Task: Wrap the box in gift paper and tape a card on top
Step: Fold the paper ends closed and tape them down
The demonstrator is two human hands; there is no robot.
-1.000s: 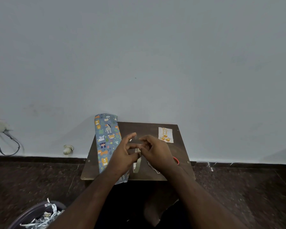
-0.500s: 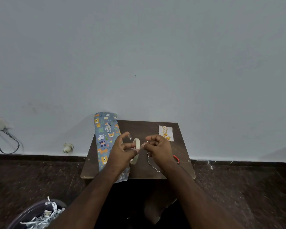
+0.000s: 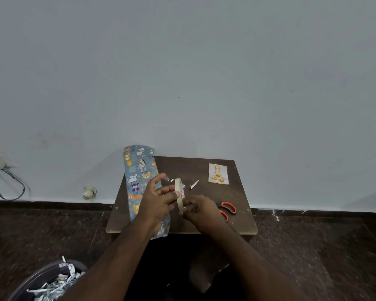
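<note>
A long box wrapped in blue animal-print gift paper (image 3: 139,170) lies along the left side of a small brown table (image 3: 182,168). My left hand (image 3: 159,198) holds a cream tape roll (image 3: 179,195) upright above the table's middle. My right hand (image 3: 201,210) pinches at the roll's lower edge, fingers curled on the tape end. A small white card with orange print (image 3: 218,173) lies flat at the table's far right. Red-handled scissors (image 3: 228,208) lie behind my right hand, partly hidden.
Short cut strips of clear tape (image 3: 194,184) show near the roll. A bin of shredded paper (image 3: 52,281) stands at the lower left on the dark floor. A wall socket with a cable (image 3: 0,170) is far left; a plug (image 3: 88,192) sits by the skirting.
The tape roll has been lifted and turned upright between both hands. My right hand has slid down to the roll's lower edge, uncovering the scissors' handles.
</note>
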